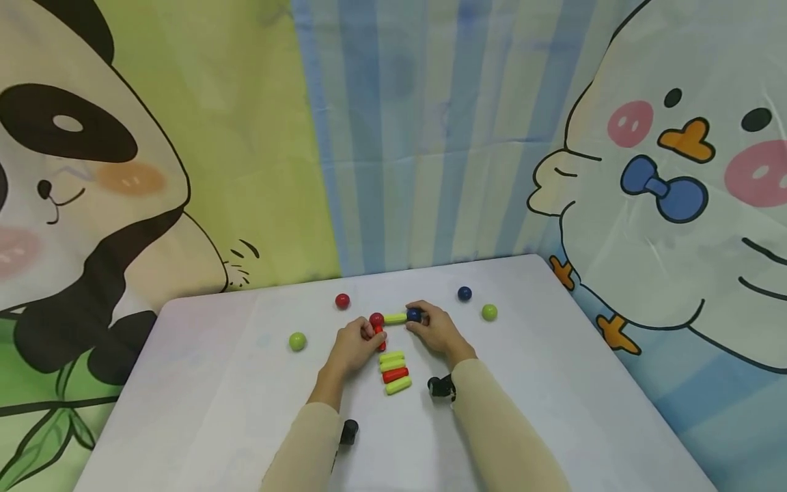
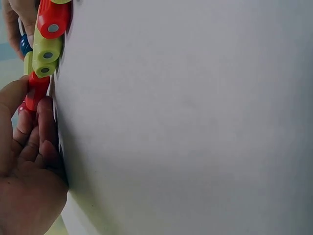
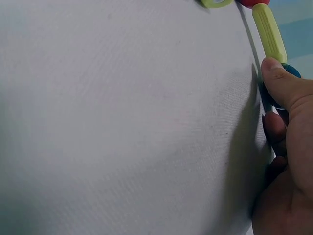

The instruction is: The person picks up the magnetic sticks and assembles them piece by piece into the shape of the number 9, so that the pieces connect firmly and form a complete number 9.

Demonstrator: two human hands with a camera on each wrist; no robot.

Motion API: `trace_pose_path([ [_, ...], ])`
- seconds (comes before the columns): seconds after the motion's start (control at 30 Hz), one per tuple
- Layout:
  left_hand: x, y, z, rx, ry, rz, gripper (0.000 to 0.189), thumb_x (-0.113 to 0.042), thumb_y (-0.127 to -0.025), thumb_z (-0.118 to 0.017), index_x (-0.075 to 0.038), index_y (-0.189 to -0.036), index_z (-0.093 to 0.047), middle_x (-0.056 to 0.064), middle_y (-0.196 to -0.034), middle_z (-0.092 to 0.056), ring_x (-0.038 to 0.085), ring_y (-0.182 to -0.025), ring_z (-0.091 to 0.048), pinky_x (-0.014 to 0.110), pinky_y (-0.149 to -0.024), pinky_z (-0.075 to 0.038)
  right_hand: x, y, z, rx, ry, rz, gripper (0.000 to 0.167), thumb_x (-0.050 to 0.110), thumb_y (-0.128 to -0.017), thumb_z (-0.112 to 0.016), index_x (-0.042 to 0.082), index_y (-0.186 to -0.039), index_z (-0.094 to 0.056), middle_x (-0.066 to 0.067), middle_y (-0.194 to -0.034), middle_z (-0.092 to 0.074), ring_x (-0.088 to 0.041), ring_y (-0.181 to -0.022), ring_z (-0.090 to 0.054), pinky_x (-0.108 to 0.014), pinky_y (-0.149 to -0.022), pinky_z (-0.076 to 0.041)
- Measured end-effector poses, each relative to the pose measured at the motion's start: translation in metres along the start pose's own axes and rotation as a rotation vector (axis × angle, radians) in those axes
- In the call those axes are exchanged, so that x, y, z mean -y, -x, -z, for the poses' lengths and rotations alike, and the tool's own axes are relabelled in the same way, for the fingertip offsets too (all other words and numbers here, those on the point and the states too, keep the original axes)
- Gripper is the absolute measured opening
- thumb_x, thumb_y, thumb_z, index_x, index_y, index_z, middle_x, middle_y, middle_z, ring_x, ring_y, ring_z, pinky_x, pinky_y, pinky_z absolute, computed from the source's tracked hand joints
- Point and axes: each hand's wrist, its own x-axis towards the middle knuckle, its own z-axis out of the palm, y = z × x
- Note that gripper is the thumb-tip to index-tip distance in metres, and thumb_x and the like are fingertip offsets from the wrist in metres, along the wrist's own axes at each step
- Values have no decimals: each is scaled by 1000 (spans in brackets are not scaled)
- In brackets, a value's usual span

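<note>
My left hand (image 1: 354, 347) pinches a red magnetic rod (image 2: 37, 92) between thumb and fingers. The rod's far end meets a red ball (image 1: 376, 319). From that ball a yellow-green rod (image 1: 395, 318) runs right to a dark blue ball (image 1: 414, 315), and together they form a bent chain. My right hand (image 1: 435, 329) grips the blue ball with thumb and fingers; in the right wrist view the thumb lies where the yellow-green rod (image 3: 270, 34) joins it. Nearer to me, between the forearms, lies a row of yellow-green rods (image 1: 398, 385) with one red rod (image 1: 395, 374) among them.
Behind the hands are a loose red ball (image 1: 342, 301) and a blue ball (image 1: 464, 294). One green ball (image 1: 298, 341) lies left of the left hand, another green ball (image 1: 489, 312) to the right. The white table (image 1: 203, 383) ends at a cartoon-printed curtain (image 1: 406, 137).
</note>
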Motion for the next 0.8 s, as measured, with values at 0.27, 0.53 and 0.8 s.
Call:
trace_pose_path([
  [0.27,-1,1,-2,-16,10,18,28,-36,-96,-73,-14,-91,-55,3,-81,-56,19,-76,-53,30,-66,-42,-2,0,-2,-5,-12,-6,45,29,-98,-71,28,-142,-58,-9,-130,-61,-25,-114,-55,-48,-105,-45],
  [0.53,-1,2,0,-28,24,6,27,-34,-96,-73,-13,-90,-56,4,-80,-56,20,-76,-53,31,-66,-42,-2,0,-1,-2,-27,6,45,29,-99,-71,27,-141,-59,-9,-130,-61,-26,-111,-54,-47,-103,-45],
  [0.8,-2,0,-3,-21,38,9,26,-33,-96,-73,-13,-90,-56,4,-81,-56,19,-76,-53,31,-66,-42,-1,1,1,-1,-17,0,44,27,-99,-70,26,-142,-58,-7,-122,-61,-24,-107,-54,-45,-97,-45],
])
